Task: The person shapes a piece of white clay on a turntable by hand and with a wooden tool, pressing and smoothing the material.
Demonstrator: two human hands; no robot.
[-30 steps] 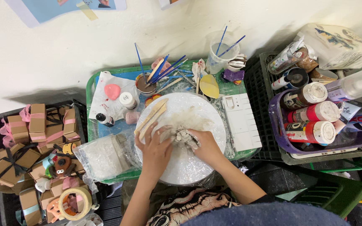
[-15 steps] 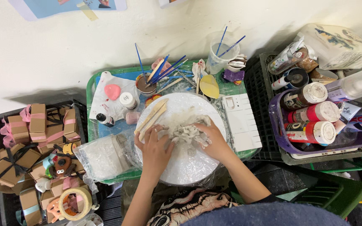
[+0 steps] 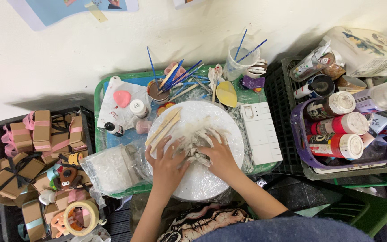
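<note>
A round white board (image 3: 211,179) wrapped in plastic film lies on a green tray (image 3: 98,92). A grey-white lump of clay (image 3: 198,136) sits on its middle. My left hand (image 3: 166,163) presses on the clay's left side with fingers spread. My right hand (image 3: 219,157) presses on its right side, fingers bent over the lump. Flat wooden sticks (image 3: 163,127) lie on the board's left part, just beyond my left fingers.
Blue-handled brushes (image 3: 175,76) stand in a brown cup, more in a clear cup (image 3: 240,60). A white palette (image 3: 260,132) lies right of the board. A purple basket (image 3: 301,143) holds paint bottles. A black crate (image 3: 1,127) at left holds small brown boxes; tape roll (image 3: 80,217).
Both hands have shifted on the clay: the right hand moved out to the right and back in, and the lump has been spread and pressed flatter.
</note>
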